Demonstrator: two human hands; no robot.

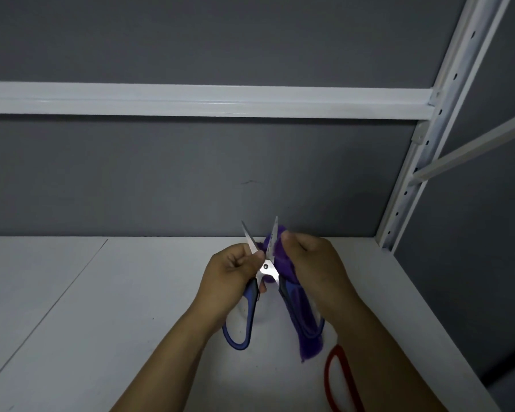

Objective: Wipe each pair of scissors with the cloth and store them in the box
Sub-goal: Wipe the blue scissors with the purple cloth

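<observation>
Pinching a purple cloth (309,349) around one blade of a pair of blue-handled scissors (265,266), the person's right hand (312,263) was curled closed over the fabric, whose free end hung down past the handle loop on that side. The left hand (229,275) gripped the same pair just below the pivot, fingers wrapped round the handle shank, holding the tool above the white shelf board (116,322) with its blades spread open and pointing away from the person. By the look of it the wiping of this pair was under way and not finished: the other blade stood bare beside the cloth, and nothing had yet been stored. A red handle loop (327,374) lay on the board near the right forearm, which covered the rest of it; it appeared to belong to a second pair waiting its turn. No box was in view, so how many pairs had already gone into it could not be told. Counted in the frame: two hands, one cloth, one blue-handled pair, one red loop. Behind them rose a grey back panel (191,173), crossed by one white rail (191,99) that met a perforated white upright (425,144) on the right.
</observation>
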